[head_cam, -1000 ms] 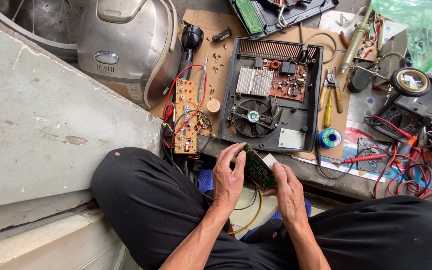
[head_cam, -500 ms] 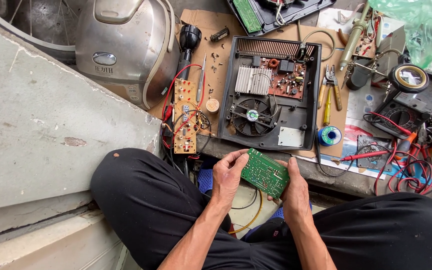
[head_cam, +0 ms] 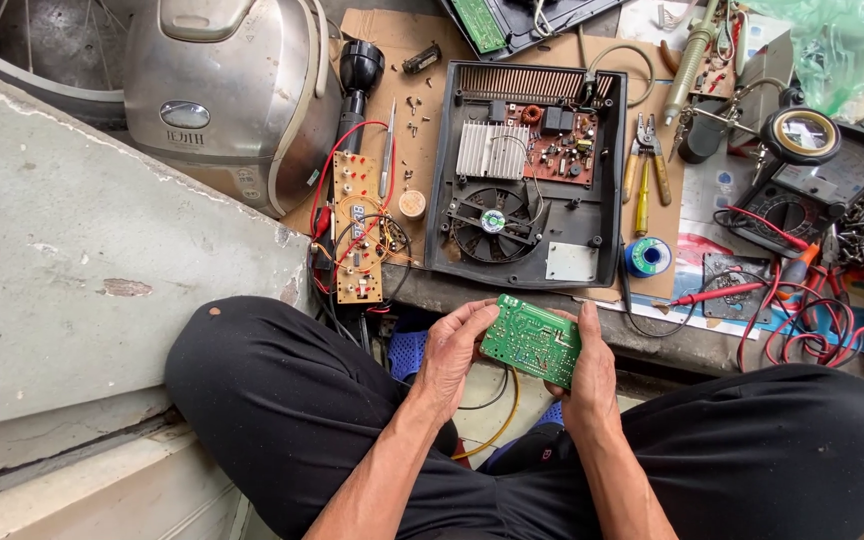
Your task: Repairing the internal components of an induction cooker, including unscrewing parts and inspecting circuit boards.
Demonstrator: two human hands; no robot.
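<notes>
Green and flat, the circuit board sits between our two hands over our lap, just below the opened black appliance base. Our left hand pinches its left end with thumb and fingers; our right hand cradles the right end, fingers curled behind. Both hands are equally close. The board's long axis runs left to right, its right end dipping slightly toward us, solder face up. Left of the base lies a brown control board with red wires.

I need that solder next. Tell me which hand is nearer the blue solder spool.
Right. The right hand, holding the green circuit board, sits just below the blue solder spool; the left hand is farther left.
</notes>
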